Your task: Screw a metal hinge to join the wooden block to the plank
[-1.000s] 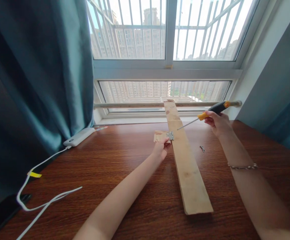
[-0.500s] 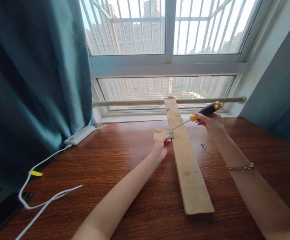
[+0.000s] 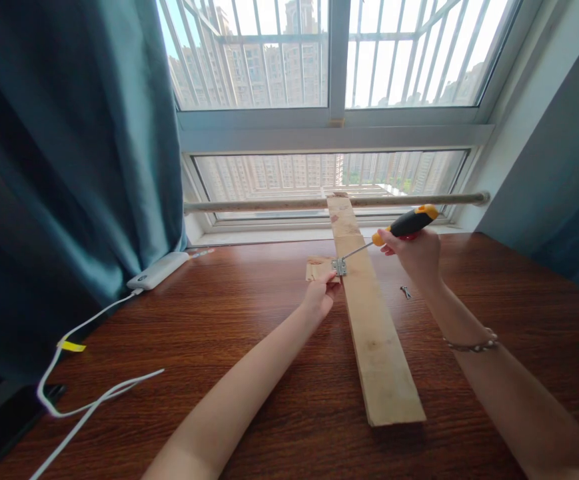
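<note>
Screwdriver (image 3: 404, 224), earlier clear of the hinge (image 3: 340, 267), is now meeting it, apparently engaging; right hand (image 3: 418, 255) is gripping the tool firmly, left hand (image 3: 320, 296) pinching the small board (image 3: 316, 269) left of the hinge.

Right fingers (image 3: 394, 245) around screwdriver (image 3: 409, 223), tip at hinge (image 3: 339, 268), left fingers (image 3: 326, 280) gripping small board (image 3: 315, 269)

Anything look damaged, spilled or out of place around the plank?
No spill shows. The plank has darker blotches toward its window end, unlike its paler near part; I can't tell whether that is damage or just staining. The screws lie loose on the table, right of the plank.
</note>
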A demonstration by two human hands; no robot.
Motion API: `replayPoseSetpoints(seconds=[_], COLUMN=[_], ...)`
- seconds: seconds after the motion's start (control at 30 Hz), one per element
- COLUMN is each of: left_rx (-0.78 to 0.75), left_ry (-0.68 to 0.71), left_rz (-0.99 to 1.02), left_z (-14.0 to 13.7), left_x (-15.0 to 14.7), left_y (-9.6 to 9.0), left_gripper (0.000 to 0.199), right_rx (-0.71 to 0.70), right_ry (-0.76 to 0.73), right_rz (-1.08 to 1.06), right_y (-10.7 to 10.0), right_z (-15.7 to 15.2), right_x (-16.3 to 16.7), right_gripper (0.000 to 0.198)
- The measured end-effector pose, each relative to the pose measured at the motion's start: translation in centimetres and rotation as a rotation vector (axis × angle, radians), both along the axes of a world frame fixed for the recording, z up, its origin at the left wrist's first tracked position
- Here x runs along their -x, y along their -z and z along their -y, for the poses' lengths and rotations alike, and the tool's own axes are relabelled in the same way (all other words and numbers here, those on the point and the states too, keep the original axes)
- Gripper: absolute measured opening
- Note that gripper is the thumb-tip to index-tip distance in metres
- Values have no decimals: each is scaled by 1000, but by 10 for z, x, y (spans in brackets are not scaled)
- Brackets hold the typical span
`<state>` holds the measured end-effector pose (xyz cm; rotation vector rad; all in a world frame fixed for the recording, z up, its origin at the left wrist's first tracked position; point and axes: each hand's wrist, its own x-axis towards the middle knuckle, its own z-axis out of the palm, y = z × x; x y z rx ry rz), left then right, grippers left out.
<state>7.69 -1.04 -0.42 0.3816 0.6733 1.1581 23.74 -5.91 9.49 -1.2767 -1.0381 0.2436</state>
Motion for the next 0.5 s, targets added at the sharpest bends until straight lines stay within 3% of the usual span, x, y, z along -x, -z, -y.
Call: replayPoseSetpoints(seconds=[0.2, 0.5], left_rx=[-11, -21], left_ry=[4, 6], left_rz=[-1, -27], left_z=[0, 0], left_x=[0, 1], left_y=[0, 0], left_gripper=[17, 15], right_rx=[-74, 83], right_ry=[-14, -18], right_rz=[-139, 109], right_y=[-6, -6], right_z=[4, 8], right_x=[2, -2], right_gripper=[28, 30])
